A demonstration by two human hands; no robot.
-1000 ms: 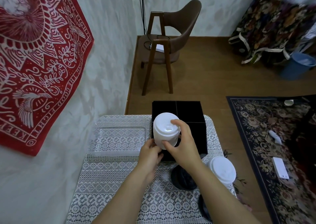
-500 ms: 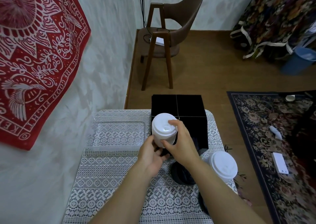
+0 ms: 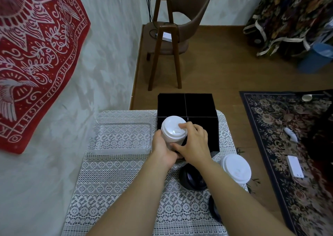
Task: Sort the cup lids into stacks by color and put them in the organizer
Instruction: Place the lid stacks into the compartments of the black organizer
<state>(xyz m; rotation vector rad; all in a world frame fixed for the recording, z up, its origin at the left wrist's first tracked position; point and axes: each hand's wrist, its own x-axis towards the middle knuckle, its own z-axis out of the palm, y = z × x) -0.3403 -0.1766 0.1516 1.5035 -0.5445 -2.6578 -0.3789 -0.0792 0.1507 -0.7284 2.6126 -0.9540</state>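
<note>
At the near-left compartment of the black four-cell organizer [image 3: 199, 106], a stack of white cup lids [image 3: 173, 129] is held upright between both hands. The left hand [image 3: 163, 149] is curled around the stack's lower left side, and the right hand [image 3: 195, 143] is clamped on its right side with a fingertip laid on the top lid. Whether the stack's base is already inside the cell cannot be told. On the lace tablecloth [image 3: 117, 181], a second white lid stack [image 3: 236, 169] and some black lids [image 3: 192, 180] are seen beside the right forearm, and a clear plastic tray [image 3: 122, 134] lies left of the organizer.
</note>
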